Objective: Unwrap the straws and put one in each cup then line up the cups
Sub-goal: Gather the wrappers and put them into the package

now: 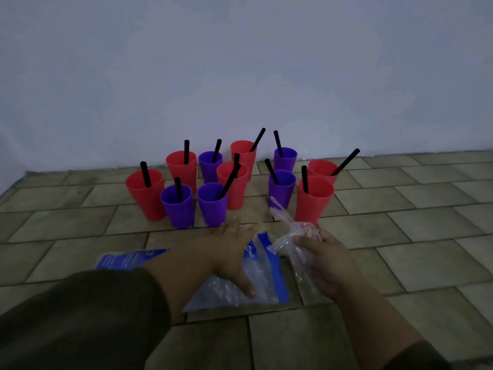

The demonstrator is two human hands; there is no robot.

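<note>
Writing on the blue bag (266, 276) is too blurry to read. Six red cups (149, 201) and five purple cups (178, 212) stand bunched on the floor (400, 236), one black straw (186, 152) in each. The left hand (229, 249) is spread wide on the bag; the right hand (328, 265) grips crumpled clear wrappers (286, 243).

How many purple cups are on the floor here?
5: a front-left purple cup, another beside it, one behind them, and two right of centre, nearer and farther. None seems hidden.
</note>
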